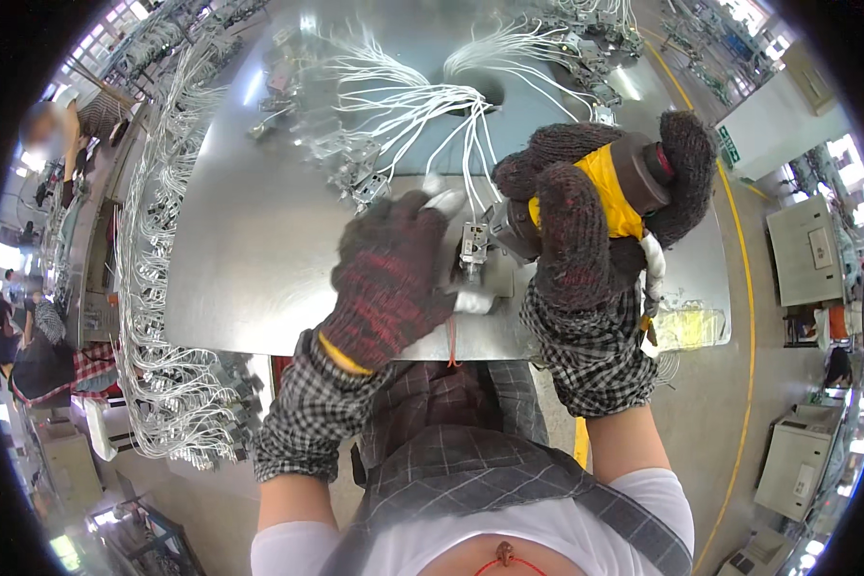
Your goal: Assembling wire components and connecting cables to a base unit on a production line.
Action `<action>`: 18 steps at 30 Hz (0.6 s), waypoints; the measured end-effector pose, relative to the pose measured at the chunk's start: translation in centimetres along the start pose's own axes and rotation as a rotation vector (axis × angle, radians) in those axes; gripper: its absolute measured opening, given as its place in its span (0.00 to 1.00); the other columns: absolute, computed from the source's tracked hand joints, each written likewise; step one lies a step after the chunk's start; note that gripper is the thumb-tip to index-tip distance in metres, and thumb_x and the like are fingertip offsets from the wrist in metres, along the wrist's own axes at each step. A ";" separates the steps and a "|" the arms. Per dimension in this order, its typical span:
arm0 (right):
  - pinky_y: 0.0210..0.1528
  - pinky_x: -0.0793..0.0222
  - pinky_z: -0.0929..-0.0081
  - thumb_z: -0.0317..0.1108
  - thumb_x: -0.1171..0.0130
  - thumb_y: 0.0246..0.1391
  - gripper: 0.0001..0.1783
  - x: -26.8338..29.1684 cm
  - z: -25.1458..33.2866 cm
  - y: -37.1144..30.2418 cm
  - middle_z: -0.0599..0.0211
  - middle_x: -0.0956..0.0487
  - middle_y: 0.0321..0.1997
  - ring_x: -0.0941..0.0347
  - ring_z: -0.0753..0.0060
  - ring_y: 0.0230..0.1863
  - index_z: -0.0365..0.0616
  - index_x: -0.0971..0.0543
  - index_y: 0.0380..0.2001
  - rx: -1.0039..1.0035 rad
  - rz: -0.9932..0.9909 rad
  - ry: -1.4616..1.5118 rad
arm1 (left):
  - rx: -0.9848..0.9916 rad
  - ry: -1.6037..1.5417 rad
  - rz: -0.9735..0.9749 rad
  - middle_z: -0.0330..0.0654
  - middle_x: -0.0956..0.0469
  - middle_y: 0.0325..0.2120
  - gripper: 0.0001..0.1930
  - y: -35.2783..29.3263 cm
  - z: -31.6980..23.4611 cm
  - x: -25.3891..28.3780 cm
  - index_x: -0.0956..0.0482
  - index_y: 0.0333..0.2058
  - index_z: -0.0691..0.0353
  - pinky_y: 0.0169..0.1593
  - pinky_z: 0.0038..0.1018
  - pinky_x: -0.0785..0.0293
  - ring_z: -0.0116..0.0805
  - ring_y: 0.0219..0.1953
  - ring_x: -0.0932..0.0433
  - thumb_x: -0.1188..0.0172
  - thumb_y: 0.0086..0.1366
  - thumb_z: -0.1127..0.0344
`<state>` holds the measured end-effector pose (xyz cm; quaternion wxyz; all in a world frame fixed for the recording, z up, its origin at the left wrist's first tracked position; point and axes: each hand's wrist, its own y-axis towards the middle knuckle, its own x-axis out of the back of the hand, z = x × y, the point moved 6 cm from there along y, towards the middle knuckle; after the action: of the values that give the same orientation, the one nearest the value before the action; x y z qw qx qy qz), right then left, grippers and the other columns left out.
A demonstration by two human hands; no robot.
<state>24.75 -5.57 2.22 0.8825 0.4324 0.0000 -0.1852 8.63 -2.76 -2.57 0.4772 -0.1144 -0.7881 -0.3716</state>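
My right hand [586, 216], in a dark knit glove, is wrapped round a power tool [612, 182] with a dark round body and yellow tape. The tool's grey nose points left, close beside a small metal fitting [473, 245] with white wires running from its far end. Any bit on the tool is hidden. To the left of the fitting is my left hand [384, 274], gloved, with white-wrapped fingertips. Its thumb and forefinger are spread apart around the fitting, slightly blurred, and seem not to grip it.
White wires [432, 101] fan out from a round hole [491, 89] in the metal table [245, 259], with metal fittings on their ends. Bundles of white wire [154, 317] hang along the left. A yellowish pad [686, 327] lies at the right corner. Another person [62, 130] is far left.
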 end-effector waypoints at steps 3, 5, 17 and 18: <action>0.37 0.17 0.60 0.26 0.37 0.55 0.40 -0.1 0.1 0.1 0.53 0.22 0.42 0.20 0.62 0.37 0.57 0.45 0.65 0.025 0.022 -0.017 | 0.026 -0.024 0.046 0.43 0.23 0.46 0.34 -2.3 2.1 -2.3 0.25 0.51 0.55 0.48 0.42 0.28 0.48 0.48 0.24 0.28 0.47 0.46; 0.37 0.17 0.59 0.25 0.38 0.55 0.39 0.3 0.1 0.4 0.55 0.23 0.41 0.21 0.62 0.36 0.58 0.45 0.65 0.040 0.028 -0.050 | 0.005 -0.111 0.069 0.43 0.23 0.42 0.29 -2.2 2.5 -2.8 0.25 0.51 0.52 0.46 0.42 0.28 0.47 0.47 0.24 0.28 0.49 0.54; 0.39 0.20 0.59 0.31 0.44 0.60 0.25 2.2 -0.1 2.1 0.53 0.19 0.34 0.20 0.60 0.30 0.39 0.36 0.59 0.012 -0.074 0.221 | 0.009 -0.507 0.084 0.44 0.19 0.37 0.27 0.4 0.2 -2.1 0.25 0.48 0.60 0.41 0.29 0.21 0.35 0.40 0.18 0.24 0.50 0.62; 0.37 0.20 0.59 0.30 0.43 0.59 0.27 2.3 0.0 2.3 0.53 0.20 0.34 0.20 0.60 0.29 0.41 0.38 0.60 0.013 -0.093 0.250 | 0.063 -0.723 0.153 0.44 0.19 0.37 0.29 1.3 -0.5 -3.4 0.25 0.49 0.63 0.41 0.29 0.21 0.34 0.39 0.19 0.24 0.49 0.64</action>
<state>27.67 -5.03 3.61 0.8632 0.4576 0.1288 -0.1703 11.39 -1.56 -4.65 0.1976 -0.2819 -0.9061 -0.2460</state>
